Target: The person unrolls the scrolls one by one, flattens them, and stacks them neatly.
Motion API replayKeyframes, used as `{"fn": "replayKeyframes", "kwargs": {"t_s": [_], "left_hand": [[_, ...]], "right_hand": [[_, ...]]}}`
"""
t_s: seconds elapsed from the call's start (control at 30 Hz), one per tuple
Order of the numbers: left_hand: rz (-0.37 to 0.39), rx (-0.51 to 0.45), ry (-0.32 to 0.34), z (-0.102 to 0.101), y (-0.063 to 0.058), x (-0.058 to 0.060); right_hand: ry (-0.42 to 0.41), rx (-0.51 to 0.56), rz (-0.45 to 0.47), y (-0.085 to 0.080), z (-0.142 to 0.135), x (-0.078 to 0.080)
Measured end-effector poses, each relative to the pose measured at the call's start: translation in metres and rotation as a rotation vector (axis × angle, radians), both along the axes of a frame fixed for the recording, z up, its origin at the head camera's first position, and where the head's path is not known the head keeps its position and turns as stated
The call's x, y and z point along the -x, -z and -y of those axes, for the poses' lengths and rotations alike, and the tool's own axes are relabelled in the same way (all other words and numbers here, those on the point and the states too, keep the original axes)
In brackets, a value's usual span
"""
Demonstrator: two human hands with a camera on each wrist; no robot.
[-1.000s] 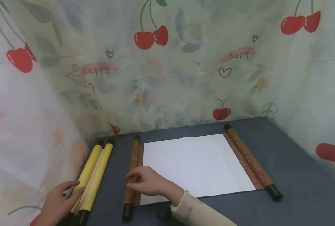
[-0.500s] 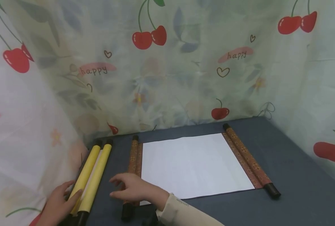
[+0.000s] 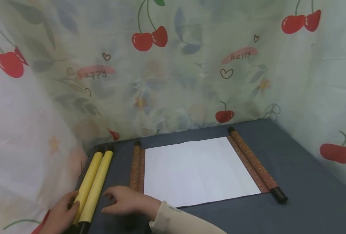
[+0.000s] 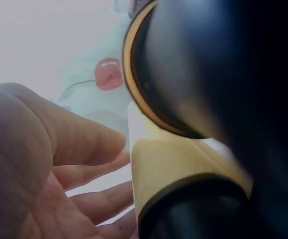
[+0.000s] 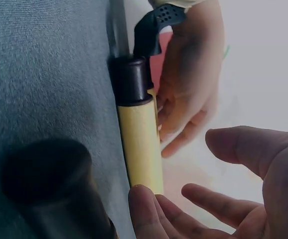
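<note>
A yellow scroll with black end knobs lies at the left of the table, its left roller (image 3: 88,185) and right roller (image 3: 98,185) side by side. My left hand (image 3: 60,211) is at the left roller's near part. In the left wrist view, its fairly straight fingers (image 4: 101,201) reach the yellow roller (image 4: 169,159), while the thumb lies alongside. My right hand (image 3: 126,200) hovers between this scroll and a brown patterned one, thumb and fingers spread, holding nothing. In the right wrist view, its fingertips (image 5: 144,201) appear close to the yellow roller (image 5: 141,144); contact is unclear.
The brown patterned scroll lies unrolled, with white paper (image 3: 196,169) between its left roller (image 3: 135,165) and right roller (image 3: 253,159). Dark grey cloth (image 3: 301,182) covers the table. A cherry-print curtain (image 3: 173,81) encloses the back and sides.
My right hand has moved left, off the brown scroll's left roller towards the yellow scroll. The yellow rollers have come together, hiding the pale strip between them. The view has shifted slightly.
</note>
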State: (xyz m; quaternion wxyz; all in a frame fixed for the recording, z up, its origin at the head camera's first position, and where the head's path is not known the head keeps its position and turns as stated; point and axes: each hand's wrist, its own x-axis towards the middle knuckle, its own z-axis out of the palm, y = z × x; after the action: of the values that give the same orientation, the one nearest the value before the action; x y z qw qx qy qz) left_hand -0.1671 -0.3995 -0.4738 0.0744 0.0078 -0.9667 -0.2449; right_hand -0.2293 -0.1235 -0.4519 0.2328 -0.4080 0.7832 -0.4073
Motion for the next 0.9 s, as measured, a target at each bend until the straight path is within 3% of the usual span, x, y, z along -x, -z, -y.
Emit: {"fn": "replayKeyframes", "kwargs": {"t_s": [0.2, 0.33, 0.63, 0.9], "left_hand": [[0.049, 0.043, 0.005, 0.000, -0.001, 0.000], [0.095, 0.036, 0.013, -0.002, -0.004, 0.003], [0.151, -0.018, 0.023, -0.006, -0.010, -0.001], [0.274, -0.123, 0.032, -0.007, -0.015, 0.001]], "right_hand": [[-0.022, -0.096, -0.152, 0.007, 0.016, 0.001], [-0.006, -0.139, -0.224, -0.001, 0.019, -0.006], [-0.049, -0.194, -0.188, -0.002, 0.029, -0.009], [-0.056, -0.209, -0.182, -0.003, 0.039, -0.010]]}}
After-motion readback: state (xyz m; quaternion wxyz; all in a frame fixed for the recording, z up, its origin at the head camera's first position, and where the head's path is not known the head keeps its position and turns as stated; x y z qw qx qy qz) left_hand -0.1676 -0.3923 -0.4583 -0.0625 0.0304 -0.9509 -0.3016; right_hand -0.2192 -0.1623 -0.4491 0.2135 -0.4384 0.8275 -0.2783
